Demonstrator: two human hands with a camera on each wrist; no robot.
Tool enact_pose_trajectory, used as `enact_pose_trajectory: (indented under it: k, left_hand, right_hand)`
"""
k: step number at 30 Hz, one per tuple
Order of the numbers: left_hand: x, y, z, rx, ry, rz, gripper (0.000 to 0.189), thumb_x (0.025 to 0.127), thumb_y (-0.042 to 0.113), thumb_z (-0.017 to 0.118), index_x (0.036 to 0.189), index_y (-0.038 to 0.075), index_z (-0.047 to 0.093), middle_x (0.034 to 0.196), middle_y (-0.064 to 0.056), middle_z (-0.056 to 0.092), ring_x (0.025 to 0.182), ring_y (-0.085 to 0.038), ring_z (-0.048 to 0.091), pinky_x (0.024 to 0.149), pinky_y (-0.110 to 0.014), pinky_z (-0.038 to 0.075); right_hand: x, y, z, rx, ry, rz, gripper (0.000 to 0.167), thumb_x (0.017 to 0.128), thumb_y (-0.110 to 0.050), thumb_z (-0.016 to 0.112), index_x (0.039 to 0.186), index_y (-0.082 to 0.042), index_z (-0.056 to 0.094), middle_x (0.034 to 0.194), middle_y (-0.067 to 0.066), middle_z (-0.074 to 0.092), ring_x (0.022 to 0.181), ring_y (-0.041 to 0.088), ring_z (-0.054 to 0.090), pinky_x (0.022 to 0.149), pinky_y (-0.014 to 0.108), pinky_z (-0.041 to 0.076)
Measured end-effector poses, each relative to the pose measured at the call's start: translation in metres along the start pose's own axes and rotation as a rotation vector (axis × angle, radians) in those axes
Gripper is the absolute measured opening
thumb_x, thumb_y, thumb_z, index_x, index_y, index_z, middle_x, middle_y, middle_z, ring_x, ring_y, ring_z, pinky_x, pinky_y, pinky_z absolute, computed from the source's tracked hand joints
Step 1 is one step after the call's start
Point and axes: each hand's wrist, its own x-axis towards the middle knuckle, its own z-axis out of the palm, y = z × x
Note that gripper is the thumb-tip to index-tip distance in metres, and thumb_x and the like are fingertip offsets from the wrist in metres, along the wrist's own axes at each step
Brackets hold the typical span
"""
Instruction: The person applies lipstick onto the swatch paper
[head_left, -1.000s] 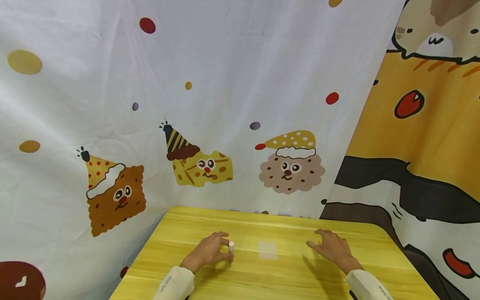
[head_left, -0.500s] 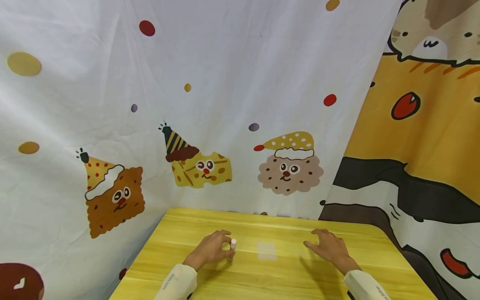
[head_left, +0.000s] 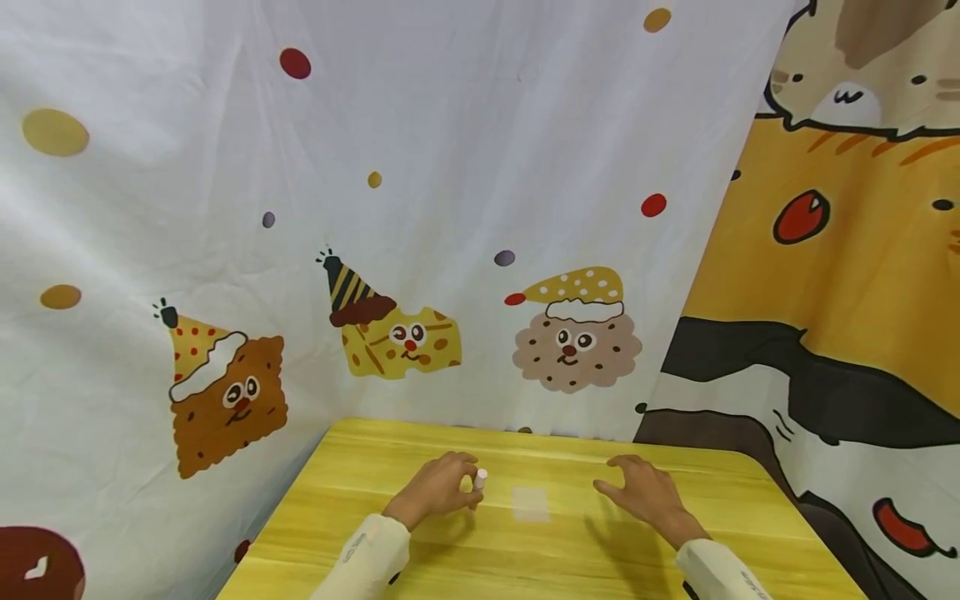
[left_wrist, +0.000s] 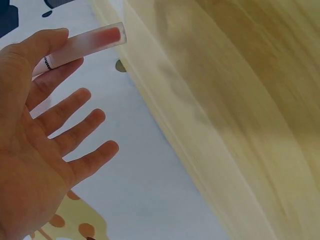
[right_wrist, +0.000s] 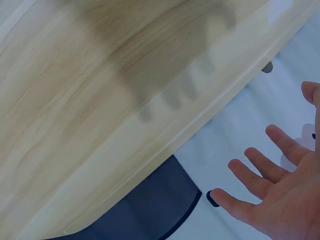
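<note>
My left hand (head_left: 441, 487) pinches a small lip gloss tube (head_left: 480, 480) between thumb and index finger, over the left middle of the table. In the left wrist view the lip gloss tube (left_wrist: 92, 42) is slim and frosted, with a reddish section at its outer end and a dark ring near the thumb. The other fingers of the left hand (left_wrist: 45, 135) spread loosely. To the right, my right hand (head_left: 643, 492) hovers above the table with nothing in it. Its fingers (right_wrist: 250, 177) are apart and relaxed in the right wrist view. A pale, flat square (head_left: 530, 504) lies between the hands.
The yellow wood-grain table (head_left: 525, 567) has a rounded far corner at the right. Just behind it hangs a white cloth (head_left: 450, 167) printed with cartoon snacks and dots. Another printed cloth (head_left: 862, 275) borders the right side.
My left hand has moved right and slightly away from me, carrying the lip gloss tube closer to the pale square. The right hand has drifted a little left. The head view has shifted slightly.
</note>
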Motion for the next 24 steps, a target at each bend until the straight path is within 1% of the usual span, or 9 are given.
enact_pose_trajectory:
  k: [2,4,5,6,8,11,12,18,24]
  left_hand:
    - [0.003,0.003,-0.001,-0.028,-0.008,0.01,0.018,0.098,0.036,0.073,0.081,0.033,0.071,0.113,0.007,0.073,0.106,-0.019,0.068,0.079,-0.035,0.056]
    - [0.005,0.005,-0.002,-0.06,-0.022,0.015,0.014,0.099,0.032,0.073,0.085,0.03,0.073,0.093,0.016,0.072,0.082,-0.012,0.066,0.066,-0.027,0.05]
    - [0.007,0.005,-0.002,-0.072,-0.028,0.015,0.011,0.099,0.031,0.073,0.088,0.028,0.074,0.087,0.018,0.071,0.075,-0.008,0.063,0.063,-0.025,0.047]
    - [0.008,0.006,-0.001,-0.077,-0.029,0.016,0.008,0.098,0.029,0.074,0.091,0.027,0.075,0.086,0.019,0.071,0.071,-0.005,0.062,0.062,-0.024,0.047]
    - [0.009,0.007,-0.001,-0.061,-0.027,0.025,0.004,0.097,0.027,0.075,0.096,0.024,0.077,0.087,0.016,0.074,0.071,-0.004,0.064,0.064,-0.023,0.05]
    - [0.011,0.008,-0.001,-0.041,-0.022,0.032,0.005,0.096,0.024,0.076,0.099,0.02,0.077,0.096,0.009,0.076,0.081,-0.003,0.068,0.071,-0.024,0.055]
    - [0.012,0.008,-0.001,-0.039,-0.023,0.033,0.005,0.096,0.023,0.077,0.1,0.019,0.077,0.096,0.007,0.077,0.082,-0.004,0.068,0.071,-0.025,0.056]
    - [0.013,0.009,-0.002,-0.044,-0.025,0.026,0.008,0.096,0.024,0.077,0.102,0.018,0.078,0.092,0.006,0.077,0.076,0.0,0.066,0.067,-0.024,0.055]
    - [0.011,0.01,-0.003,-0.045,0.016,0.023,0.015,0.094,0.029,0.08,0.104,0.018,0.081,0.091,0.005,0.078,0.076,-0.001,0.069,0.065,-0.023,0.055]
  right_hand:
    - [0.0,-0.003,-0.001,0.007,0.002,-0.006,0.064,0.09,-0.063,0.072,0.127,-0.011,0.072,0.136,0.018,0.065,0.097,0.031,0.071,0.076,0.054,0.057]
    - [0.0,-0.005,-0.001,0.011,0.003,-0.012,0.063,0.09,-0.062,0.072,0.127,-0.01,0.072,0.136,0.018,0.065,0.097,0.03,0.071,0.076,0.053,0.057]
    - [0.0,-0.006,-0.002,0.011,0.005,-0.013,0.063,0.09,-0.062,0.072,0.127,-0.011,0.072,0.136,0.017,0.065,0.096,0.03,0.071,0.076,0.053,0.058]
    - [0.0,-0.007,-0.002,0.011,0.007,-0.015,0.062,0.091,-0.061,0.072,0.126,-0.011,0.072,0.136,0.017,0.065,0.096,0.029,0.071,0.076,0.053,0.058]
    - [-0.001,-0.008,-0.003,0.007,0.013,-0.021,0.061,0.091,-0.06,0.073,0.126,-0.011,0.072,0.135,0.017,0.065,0.096,0.029,0.071,0.077,0.053,0.057]
    - [-0.002,-0.008,-0.004,0.004,0.022,-0.031,0.059,0.091,-0.058,0.074,0.125,-0.01,0.073,0.135,0.017,0.065,0.094,0.028,0.071,0.077,0.053,0.057]
    - [-0.002,-0.008,-0.005,0.004,0.024,-0.036,0.059,0.091,-0.058,0.074,0.125,-0.01,0.073,0.135,0.017,0.065,0.093,0.028,0.071,0.077,0.053,0.057]
    - [-0.002,-0.008,-0.005,0.003,0.028,-0.045,0.06,0.091,-0.06,0.073,0.124,-0.01,0.073,0.135,0.018,0.065,0.091,0.028,0.071,0.077,0.054,0.057]
    - [-0.002,-0.011,-0.005,0.021,0.027,-0.048,0.058,0.091,-0.058,0.074,0.125,-0.011,0.072,0.136,0.018,0.065,0.091,0.029,0.071,0.082,0.06,0.055]
